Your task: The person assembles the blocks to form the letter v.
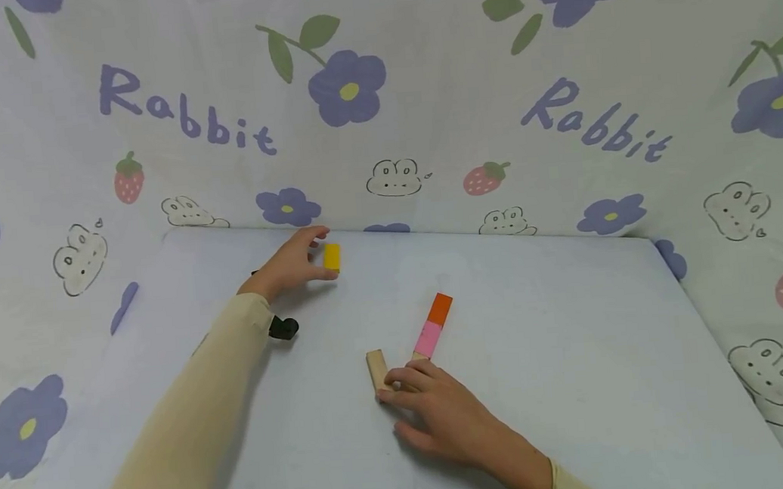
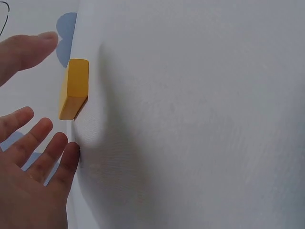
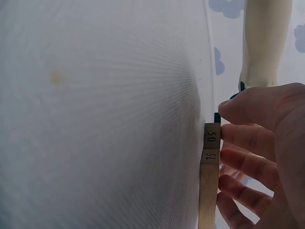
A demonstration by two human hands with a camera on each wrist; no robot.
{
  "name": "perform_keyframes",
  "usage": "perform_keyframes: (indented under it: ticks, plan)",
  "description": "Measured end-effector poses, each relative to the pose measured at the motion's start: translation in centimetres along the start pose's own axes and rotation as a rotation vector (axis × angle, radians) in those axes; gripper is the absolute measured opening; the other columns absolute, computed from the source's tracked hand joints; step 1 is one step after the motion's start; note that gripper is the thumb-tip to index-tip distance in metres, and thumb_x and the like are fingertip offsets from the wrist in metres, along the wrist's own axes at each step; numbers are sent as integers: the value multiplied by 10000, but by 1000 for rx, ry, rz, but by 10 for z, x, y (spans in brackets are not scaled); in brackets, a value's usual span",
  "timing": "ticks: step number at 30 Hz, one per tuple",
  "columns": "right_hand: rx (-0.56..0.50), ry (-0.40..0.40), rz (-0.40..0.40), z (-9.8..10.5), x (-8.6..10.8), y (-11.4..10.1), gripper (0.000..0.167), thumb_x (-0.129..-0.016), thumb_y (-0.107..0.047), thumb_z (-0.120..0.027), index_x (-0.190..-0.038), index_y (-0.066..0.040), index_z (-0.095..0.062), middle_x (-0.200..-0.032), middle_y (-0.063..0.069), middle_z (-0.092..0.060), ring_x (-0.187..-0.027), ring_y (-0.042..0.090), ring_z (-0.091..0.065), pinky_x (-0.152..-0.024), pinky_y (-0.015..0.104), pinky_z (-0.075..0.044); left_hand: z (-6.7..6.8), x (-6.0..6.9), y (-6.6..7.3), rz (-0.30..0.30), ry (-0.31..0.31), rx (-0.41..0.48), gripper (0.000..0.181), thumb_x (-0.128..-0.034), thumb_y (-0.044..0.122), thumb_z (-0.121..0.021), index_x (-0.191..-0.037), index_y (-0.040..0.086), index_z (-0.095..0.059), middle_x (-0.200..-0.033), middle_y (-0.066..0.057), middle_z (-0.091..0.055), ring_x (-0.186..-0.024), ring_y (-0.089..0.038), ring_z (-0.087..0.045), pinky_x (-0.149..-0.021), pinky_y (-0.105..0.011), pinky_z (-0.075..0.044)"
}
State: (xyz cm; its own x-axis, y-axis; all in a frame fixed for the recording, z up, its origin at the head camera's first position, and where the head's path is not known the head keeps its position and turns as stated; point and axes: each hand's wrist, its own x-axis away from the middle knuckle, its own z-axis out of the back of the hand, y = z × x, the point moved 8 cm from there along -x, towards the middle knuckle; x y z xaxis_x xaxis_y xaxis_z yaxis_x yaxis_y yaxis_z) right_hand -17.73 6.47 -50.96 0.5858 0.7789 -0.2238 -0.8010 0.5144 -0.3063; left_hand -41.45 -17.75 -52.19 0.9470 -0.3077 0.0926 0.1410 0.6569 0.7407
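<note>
At the far side of the white tabletop, my left hand is spread around a small yellow block. The left wrist view shows the thumb and fingers apart, with a gap on either side of the yellow block. Nearer the front, my right hand rests its fingertips on plain wooden blocks. One wooden block juts out past the fingers. In the right wrist view, a block end marked with characters lies under the extended fingers. Part of the wooden row is hidden beneath the hand.
A pink block and an orange block lie end to end in a slanting line beyond the right hand. Behind the tabletop hangs a patterned cloth. A black piece shows by the left wrist.
</note>
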Motion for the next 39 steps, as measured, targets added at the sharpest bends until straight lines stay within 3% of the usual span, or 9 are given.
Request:
perform_keyframes:
  ticks: [16,23,39]
  plan:
    - [8,-6,0,-1,2,0,431,-952,-246,-811,-1377,-185,-766,-1366,-7,-647,-1221,205,-524,-1046,374,-496,-7,-13,-8,-21,-39,-54,829,-912,73,-825,-1624,5,-407,-1613,-191,-443,-1471,-372,-427,-1256,-503,-314]
    - [9,-15,3,3,2,-2,439,-951,-242,-819,-1382,-183,-761,-1375,-6,-643,-1229,216,-530,-1054,381,-495,-7,-9,-1,-7,-34,-63,811,-901,36,-792,-1619,-6,-418,-1595,-198,-469,-1475,-378,-427,-1275,-500,-269]
    - [-2,-12,4,3,3,-2,439,-955,-239,-810,-1388,-184,-757,-1380,-6,-641,-1237,214,-528,-1061,384,-494,-7,-7,-1,6,-10,-91,727,-912,22,-785,-1575,-20,-490,-1580,-221,-504,-1472,-381,-448,-1276,-482,-273]
